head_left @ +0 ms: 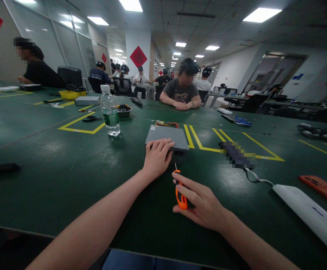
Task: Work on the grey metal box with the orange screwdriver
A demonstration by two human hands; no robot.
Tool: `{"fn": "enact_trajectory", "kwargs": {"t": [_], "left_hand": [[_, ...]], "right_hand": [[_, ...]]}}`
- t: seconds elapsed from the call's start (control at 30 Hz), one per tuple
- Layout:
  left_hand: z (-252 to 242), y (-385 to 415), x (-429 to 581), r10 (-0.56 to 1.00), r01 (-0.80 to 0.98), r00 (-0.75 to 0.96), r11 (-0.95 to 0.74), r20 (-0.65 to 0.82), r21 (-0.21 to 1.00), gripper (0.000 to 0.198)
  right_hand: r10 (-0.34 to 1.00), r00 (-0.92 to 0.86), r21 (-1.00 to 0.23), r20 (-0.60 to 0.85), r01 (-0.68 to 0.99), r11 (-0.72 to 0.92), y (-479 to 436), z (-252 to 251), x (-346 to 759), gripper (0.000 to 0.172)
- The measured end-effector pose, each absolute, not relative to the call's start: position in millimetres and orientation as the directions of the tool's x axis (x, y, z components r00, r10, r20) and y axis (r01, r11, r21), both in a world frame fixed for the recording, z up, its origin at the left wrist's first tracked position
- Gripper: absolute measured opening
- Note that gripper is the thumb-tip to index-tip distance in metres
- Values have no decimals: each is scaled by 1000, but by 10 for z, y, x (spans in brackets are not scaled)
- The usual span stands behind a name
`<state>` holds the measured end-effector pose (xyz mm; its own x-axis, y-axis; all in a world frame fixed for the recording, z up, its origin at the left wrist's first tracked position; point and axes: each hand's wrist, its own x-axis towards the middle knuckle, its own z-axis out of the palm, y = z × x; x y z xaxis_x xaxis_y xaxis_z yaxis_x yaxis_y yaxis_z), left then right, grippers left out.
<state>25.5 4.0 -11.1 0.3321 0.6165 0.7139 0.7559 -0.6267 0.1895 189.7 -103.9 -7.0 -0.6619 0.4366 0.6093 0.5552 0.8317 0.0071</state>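
A grey metal power supply (167, 135) lies on the green table, its coloured cables (167, 124) sticking out behind. My left hand (158, 155) grips its near left side, fingers laid over the top. In my right hand (200, 200) is a screwdriver (182, 200) with an orange and black handle, held between thumb and fingers. Its thin shaft points away from me at the near face of the power supply. Whether the tip touches a screw is too small to tell.
A water bottle (110, 116) stands to the left, near a metal bowl (124, 110). On the right lie a phone with a cable (236, 154), a white power bank (309, 213) and an orange phone (322, 189). A person (182, 88) sits opposite, arms on the table.
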Motion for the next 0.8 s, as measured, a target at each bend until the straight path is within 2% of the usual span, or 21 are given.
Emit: {"fn": "enact_trajectory", "kwargs": {"t": [0.13,0.23,0.8], "left_hand": [[-110,38,250,614,752,332,-630,715,192,28],[-108,37,245,614,753,335,-631,714,189,28],[-110,46,231,612,761,342,-625,713,171,28]], "right_hand": [[315,-720,175,619,517,838,-1105,-5,2061,35],[295,-734,243,611,530,813,-1137,6,2188,36],[305,-684,232,663,574,785,-1073,4,2179,27]]}}
